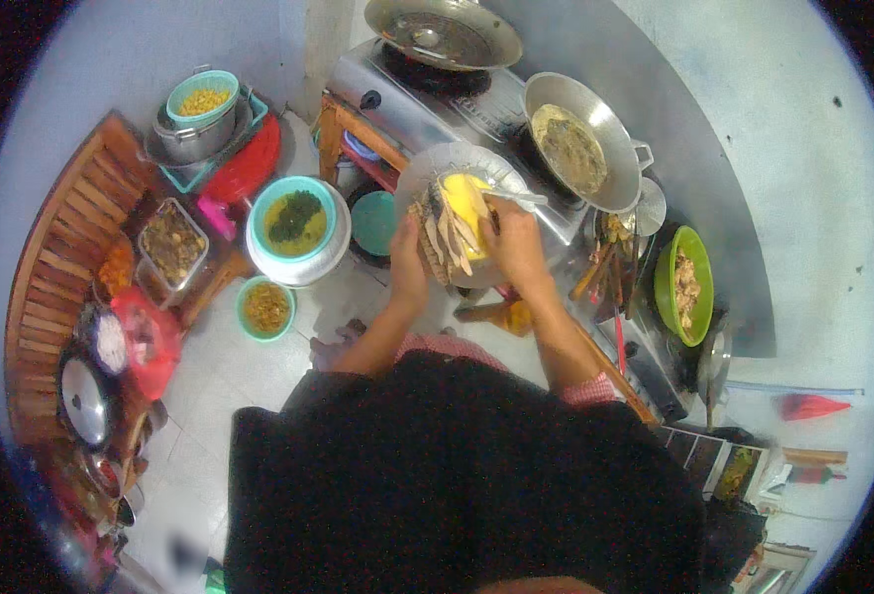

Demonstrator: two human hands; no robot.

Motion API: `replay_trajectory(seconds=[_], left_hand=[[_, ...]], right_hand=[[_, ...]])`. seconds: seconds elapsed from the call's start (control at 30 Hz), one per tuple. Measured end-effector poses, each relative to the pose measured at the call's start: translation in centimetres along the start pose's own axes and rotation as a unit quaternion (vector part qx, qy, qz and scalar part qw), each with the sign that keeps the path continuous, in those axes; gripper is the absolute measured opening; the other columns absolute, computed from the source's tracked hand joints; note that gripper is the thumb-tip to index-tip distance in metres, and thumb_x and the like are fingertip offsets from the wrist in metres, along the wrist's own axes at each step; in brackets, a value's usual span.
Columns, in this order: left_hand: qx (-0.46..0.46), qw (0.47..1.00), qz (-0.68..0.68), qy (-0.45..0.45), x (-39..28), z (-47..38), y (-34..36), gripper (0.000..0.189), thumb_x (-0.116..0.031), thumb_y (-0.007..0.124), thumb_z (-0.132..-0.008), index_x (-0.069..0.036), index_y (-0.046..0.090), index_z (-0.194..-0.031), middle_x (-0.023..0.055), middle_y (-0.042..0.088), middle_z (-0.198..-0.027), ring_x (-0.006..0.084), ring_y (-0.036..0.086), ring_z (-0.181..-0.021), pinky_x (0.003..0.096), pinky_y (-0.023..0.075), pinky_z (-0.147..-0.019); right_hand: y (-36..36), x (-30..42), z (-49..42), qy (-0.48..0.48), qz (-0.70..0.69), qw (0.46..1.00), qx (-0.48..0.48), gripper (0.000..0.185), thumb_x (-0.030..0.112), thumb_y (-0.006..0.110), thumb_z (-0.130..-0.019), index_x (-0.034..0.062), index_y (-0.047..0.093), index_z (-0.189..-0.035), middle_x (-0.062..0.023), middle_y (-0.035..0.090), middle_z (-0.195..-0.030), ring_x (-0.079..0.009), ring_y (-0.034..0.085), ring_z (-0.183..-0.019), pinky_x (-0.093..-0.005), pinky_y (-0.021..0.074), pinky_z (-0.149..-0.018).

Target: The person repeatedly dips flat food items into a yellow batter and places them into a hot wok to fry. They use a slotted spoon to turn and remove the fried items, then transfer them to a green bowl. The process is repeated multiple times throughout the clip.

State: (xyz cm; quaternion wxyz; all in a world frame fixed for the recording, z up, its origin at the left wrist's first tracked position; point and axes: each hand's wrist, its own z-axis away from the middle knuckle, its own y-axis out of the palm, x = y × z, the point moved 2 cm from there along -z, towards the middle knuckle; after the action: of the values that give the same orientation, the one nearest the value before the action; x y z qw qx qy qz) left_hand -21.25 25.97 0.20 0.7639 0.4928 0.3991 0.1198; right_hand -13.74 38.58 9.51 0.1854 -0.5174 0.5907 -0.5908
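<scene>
A round metal plate (425,169) is before me at the stove's front edge. On it are yellow liquid (457,191), which looks like beaten egg, and a bunch of long pale and brown food strips (444,234). My left hand (408,260) grips the plate's left side, its fingers partly hidden by the strips. My right hand (515,241) is over the right side, fingertips closed on the end of a pale strip. A metal spoon (518,197) lies by the knuckles, its bowl end hidden; whether the hand touches it I cannot tell.
A gas stove (407,96) carries a wok (444,33) and a two-handled pan (585,141) of frying food. At right is a green bowl (685,286) of food pieces. A turquoise bowl (258,223) sits on a metal pot at left, near a slatted wooden bench (43,289) with dishes.
</scene>
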Motion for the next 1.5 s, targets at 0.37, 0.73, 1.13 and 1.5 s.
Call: replay_trajectory(seconds=[0.37,0.73,1.13,1.5], left_hand=[[-0.005,0.999,-0.046,0.026,-0.4,-0.1,-0.4,0.047,-0.037,0.041,-0.1,-0.001,0.048,-0.128,0.0091,0.057,-0.121,0.0187,0.057,-0.107,0.0327,0.0449,-0.092],[0.06,0.997,-0.024,-0.031,2.3,-3.2,3.4,0.045,-0.037,0.04,-0.1,-0.004,0.046,-0.13,0.0085,0.056,-0.122,0.0201,0.056,-0.11,0.0348,0.0444,-0.095],[0.089,0.995,0.005,-0.052,6.8,-5.2,6.2,0.051,-0.038,0.038,-0.1,-0.004,0.037,-0.138,0.0098,0.046,-0.137,0.0227,0.045,-0.125,0.037,0.0362,-0.105],[0.044,0.998,-0.02,-0.046,4.9,-2.8,4.2,0.052,-0.042,0.038,-0.099,-0.003,0.043,-0.134,0.0094,0.054,-0.127,0.0214,0.054,-0.115,0.0352,0.0428,-0.098]], right_hand=[[-1.2,0.8,0.8,0.046,-0.004,0.997,0.059,0.04,0.009,0.067,-0.075,0.0076,0.055,-0.113,-0.0191,0.063,-0.081,-0.0386,0.063,-0.079,-0.0461,0.0485,-0.071],[-6.1,-8.6,-2.5,0.197,-0.295,0.931,0.09,0.019,0.009,0.073,-0.075,0.0066,0.064,-0.092,-0.0004,0.062,-0.076,-0.0086,0.051,-0.06,-0.0245,0.0399,-0.052],[-4.3,-28.4,-15.9,0.244,0.08,0.966,0.027,0.022,0.018,0.072,-0.07,0.0027,0.07,-0.085,-0.0174,0.069,-0.084,-0.031,0.067,-0.076,-0.0384,0.053,-0.068],[-7.9,-12.0,-6.8,0.062,-0.18,0.982,0.0,0.02,0.017,0.065,-0.082,0.0033,0.07,-0.095,-0.012,0.068,-0.082,-0.0225,0.065,-0.076,-0.0333,0.0504,-0.072]])
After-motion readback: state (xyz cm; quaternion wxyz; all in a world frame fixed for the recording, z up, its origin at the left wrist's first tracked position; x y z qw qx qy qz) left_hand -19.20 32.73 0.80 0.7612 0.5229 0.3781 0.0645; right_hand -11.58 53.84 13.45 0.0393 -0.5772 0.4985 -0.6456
